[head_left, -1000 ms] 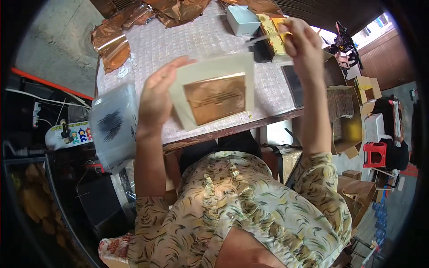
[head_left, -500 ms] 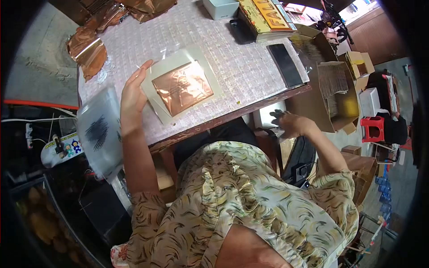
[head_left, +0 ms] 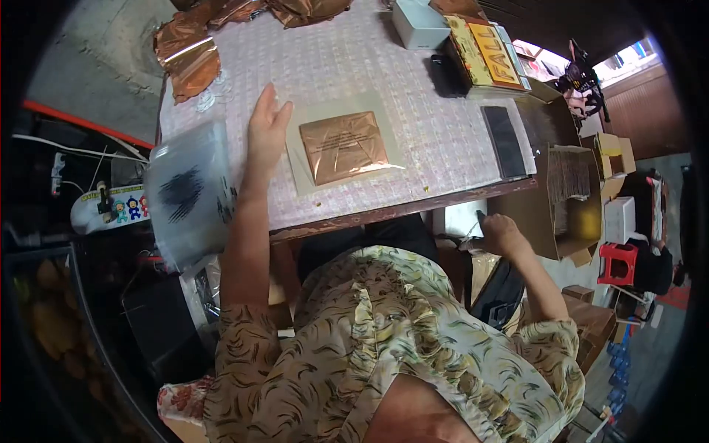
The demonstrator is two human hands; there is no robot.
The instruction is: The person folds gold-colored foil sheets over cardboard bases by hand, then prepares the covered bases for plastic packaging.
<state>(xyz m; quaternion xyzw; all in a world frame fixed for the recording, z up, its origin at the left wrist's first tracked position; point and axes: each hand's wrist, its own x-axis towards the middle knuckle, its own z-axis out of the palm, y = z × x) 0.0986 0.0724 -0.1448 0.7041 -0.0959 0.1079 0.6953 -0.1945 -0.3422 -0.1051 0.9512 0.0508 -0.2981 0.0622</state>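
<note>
Copper-coloured packet (head_left: 343,148), mid-frame, looks light, slick and easily creased; its pale border (head_left: 297,177) offers the grip. Left hand (head_left: 267,133), spread, empty, is beside it; curled right hand (head_left: 504,235), right of centre: contents unclear.

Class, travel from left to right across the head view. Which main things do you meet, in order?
White object with cartoon figures → clear plastic bundle → left hand → copper-coloured packet → right hand → red stool.
</note>
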